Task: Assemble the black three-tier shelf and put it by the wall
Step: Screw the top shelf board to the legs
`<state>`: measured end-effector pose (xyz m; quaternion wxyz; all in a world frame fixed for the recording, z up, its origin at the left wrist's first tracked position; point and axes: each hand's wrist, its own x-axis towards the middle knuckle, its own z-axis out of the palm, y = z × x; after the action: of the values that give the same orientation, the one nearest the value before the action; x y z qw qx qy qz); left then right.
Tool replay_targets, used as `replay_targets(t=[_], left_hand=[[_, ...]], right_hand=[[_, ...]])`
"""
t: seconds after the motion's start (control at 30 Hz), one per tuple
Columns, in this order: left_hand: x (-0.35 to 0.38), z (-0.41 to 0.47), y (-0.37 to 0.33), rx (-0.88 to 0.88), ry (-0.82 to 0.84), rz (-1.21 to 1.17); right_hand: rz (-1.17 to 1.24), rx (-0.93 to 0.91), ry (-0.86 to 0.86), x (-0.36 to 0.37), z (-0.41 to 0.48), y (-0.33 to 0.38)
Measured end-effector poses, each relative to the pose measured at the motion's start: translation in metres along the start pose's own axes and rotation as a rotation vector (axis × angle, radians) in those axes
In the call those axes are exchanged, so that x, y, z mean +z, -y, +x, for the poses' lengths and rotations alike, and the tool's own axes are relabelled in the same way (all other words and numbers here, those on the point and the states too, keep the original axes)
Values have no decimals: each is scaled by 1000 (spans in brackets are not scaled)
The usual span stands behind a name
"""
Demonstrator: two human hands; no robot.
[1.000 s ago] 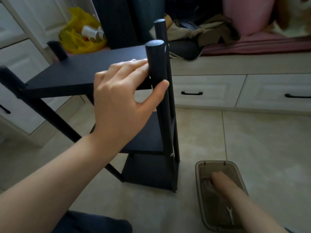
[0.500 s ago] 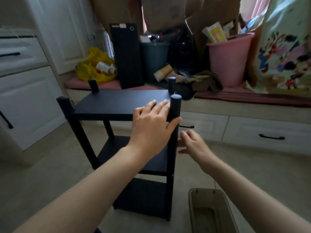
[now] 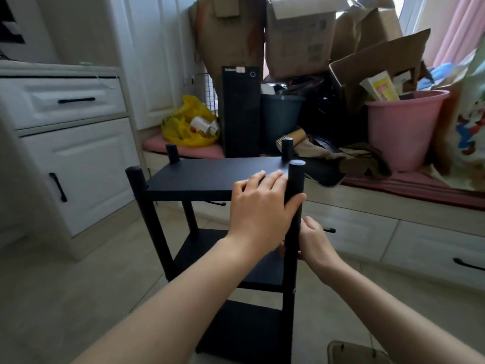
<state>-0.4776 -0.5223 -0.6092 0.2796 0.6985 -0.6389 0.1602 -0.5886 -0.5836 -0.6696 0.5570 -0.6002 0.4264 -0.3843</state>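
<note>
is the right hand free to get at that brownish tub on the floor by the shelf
Probably yes, once it lets go: the right hand grips the front right post below the top tier, and the tub sits on the floor just below that arm, with nothing between.

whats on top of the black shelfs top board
Only the left hand: fingers flat on the top board beside the front right post, thumb round that post. The rest of the board looks bare; the patch under the fingers is hidden.

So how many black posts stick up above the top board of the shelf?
4: back left, front left, back right, and the front right post, gripped by the left hand.
</note>
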Motion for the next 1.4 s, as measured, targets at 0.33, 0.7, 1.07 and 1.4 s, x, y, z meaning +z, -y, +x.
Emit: replay_targets(t=[0.33, 0.7, 1.07, 1.4], left_hand=[[-44, 25, 92, -234, -88, -131], [-78, 0, 185, -440, -213, -309], [-35, -112, 243, -793, -214, -786], [83, -220, 237, -1061, -208, -1052]], right_hand=[[-125, -81, 15, 93, 54, 47], [-368, -192, 142, 185, 60, 74], [-380, -200, 291, 221, 49, -5], [-780, -296, 346, 200, 42, -115]])
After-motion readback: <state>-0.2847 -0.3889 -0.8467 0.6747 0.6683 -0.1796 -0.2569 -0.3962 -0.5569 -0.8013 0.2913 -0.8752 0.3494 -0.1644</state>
